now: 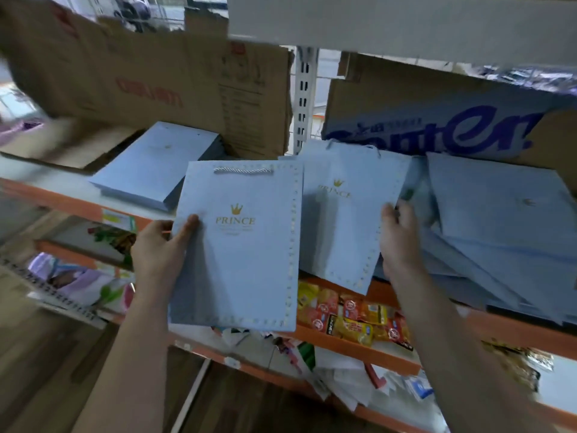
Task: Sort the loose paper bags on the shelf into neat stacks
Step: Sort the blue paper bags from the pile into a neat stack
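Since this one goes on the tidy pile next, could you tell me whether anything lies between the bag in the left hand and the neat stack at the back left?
Nothing visible does. The bag in the left hand has bare shelf before the neat stack.

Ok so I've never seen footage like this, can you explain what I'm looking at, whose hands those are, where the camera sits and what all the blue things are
There is no machine here: the one picture comes from a wide-angle camera worn on a person's head, looking forward and down, so the two bare arms are the wearer's own. The left hand holds up a light blue paper bag printed with a gold crown and the word PRINCE. The right hand rests on the edge of a second bag like it, which overhangs the front of the orange-edged shelf. On the shelf lie a tidy stack of blue bags to the left and a messy, fanned-out pile to the right, with cardboard boxes behind. Snack packets sit on the shelf below.
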A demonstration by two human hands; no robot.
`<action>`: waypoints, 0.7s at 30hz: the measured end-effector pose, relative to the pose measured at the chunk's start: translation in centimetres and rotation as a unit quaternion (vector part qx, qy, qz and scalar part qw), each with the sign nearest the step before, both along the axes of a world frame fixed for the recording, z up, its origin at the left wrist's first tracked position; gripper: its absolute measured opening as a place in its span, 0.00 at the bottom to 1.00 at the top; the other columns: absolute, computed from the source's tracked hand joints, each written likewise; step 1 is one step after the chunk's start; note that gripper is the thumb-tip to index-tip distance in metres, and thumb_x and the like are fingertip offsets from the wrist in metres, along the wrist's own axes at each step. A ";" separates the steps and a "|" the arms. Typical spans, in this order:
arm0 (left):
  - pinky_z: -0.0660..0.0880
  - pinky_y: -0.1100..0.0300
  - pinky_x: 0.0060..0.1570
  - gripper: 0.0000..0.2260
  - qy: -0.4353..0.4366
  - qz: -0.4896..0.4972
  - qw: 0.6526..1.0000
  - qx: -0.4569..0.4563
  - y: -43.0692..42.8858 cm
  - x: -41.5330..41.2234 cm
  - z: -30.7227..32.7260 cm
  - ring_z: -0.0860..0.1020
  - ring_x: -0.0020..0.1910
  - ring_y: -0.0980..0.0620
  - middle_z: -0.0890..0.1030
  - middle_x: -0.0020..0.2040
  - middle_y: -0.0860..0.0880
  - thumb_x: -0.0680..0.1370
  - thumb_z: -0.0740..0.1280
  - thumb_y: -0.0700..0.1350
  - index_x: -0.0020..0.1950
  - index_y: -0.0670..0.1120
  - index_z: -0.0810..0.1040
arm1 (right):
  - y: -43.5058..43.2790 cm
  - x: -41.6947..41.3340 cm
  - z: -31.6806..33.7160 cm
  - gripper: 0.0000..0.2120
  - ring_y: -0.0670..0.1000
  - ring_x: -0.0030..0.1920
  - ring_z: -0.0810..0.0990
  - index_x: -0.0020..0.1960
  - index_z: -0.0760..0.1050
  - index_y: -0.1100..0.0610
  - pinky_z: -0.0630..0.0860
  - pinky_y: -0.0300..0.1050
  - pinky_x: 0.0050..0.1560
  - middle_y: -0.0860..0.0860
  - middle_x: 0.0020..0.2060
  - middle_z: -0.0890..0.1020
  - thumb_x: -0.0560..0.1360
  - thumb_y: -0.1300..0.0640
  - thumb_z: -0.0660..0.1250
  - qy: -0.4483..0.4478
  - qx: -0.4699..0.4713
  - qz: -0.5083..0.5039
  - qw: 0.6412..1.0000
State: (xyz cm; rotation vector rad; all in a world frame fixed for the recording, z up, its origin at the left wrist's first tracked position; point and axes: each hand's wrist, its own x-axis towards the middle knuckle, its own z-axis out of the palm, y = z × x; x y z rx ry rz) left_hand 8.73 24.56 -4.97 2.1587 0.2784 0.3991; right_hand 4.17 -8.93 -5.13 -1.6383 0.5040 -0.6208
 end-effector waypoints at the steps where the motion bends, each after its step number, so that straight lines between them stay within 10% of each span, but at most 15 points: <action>1: 0.65 0.57 0.41 0.22 -0.002 0.000 1.000 0.000 1.6 0.5 -0.1 0.74 0.41 0.49 0.78 0.41 0.47 0.75 0.67 0.60 0.51 0.40 0.81 | 1.8 0.6 -0.3 0.09 0.46 0.35 0.73 0.50 0.69 0.60 0.67 0.44 0.37 0.56 0.37 0.73 0.82 0.54 0.56 0.006 -0.005 0.006 1.000; 5: 0.63 0.56 0.38 0.21 0.007 -0.018 1.000 0.012 7.9 2.5 -0.2 0.74 0.39 0.47 0.78 0.36 0.48 0.72 0.69 0.62 0.45 0.44 0.80 | 8.2 2.8 -1.4 0.12 0.53 0.38 0.70 0.51 0.68 0.65 0.66 0.46 0.39 0.71 0.44 0.73 0.81 0.56 0.58 0.008 -0.013 0.013 1.000; 21: 0.66 0.60 0.36 0.15 0.044 -0.015 0.998 -0.042 20.1 13.7 -1.4 0.76 0.42 0.53 0.80 0.42 0.51 0.73 0.71 0.56 0.51 0.46 0.80 | 18.4 12.9 -3.6 0.09 0.45 0.35 0.76 0.51 0.74 0.55 0.68 0.39 0.32 0.44 0.36 0.78 0.81 0.50 0.60 0.076 -0.080 -0.054 0.992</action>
